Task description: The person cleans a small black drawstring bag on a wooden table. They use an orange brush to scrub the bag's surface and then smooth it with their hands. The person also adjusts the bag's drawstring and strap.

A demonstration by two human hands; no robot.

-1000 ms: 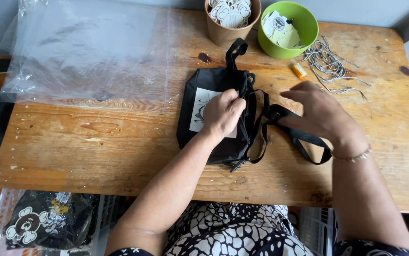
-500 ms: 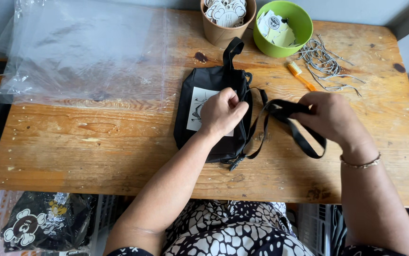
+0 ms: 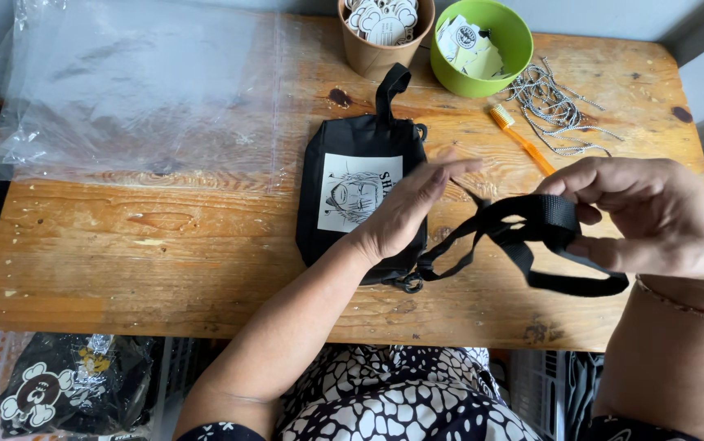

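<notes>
**Black pouch and its strap on a wooden worktable**

Where the wooden table [image 3: 164, 253] fills most of the head view, everything else is laid out upon it or hung just over it. Its far left part is covered by a stack of clear plastic bags [image 3: 140, 90], which lies well apart from both hands. Near the middle of the table a black zip pouch [image 3: 344, 237] is laid flat, with a white printed patch facing up and a short carry loop pointed toward the far edge. The pouch's right half is overlapped by the left hand [image 3: 405, 214], which is held over it with fingers straight and pressed together, palm down; whether the palm is touching the fabric cannot be told. From a metal ring at the pouch's near right corner a black webbing strap [image 3: 523, 237] is led out to the right, clear of the tabletop. The strap is pinched in a folded bunch between thumb and fingers of the right hand [image 3: 654, 216], which is raised just beside the pouch, a loose loop being left hanging beneath it.

Along the far edge a green bowl [image 3: 515, 37] of paper tags is set beside a brown paper cup [image 3: 368, 53] of round stickers. To their right a heap of ball chains [image 3: 552, 102] is spread, and an orange toothbrush [image 3: 519, 139] is laid between the chains and the pouch.
</notes>
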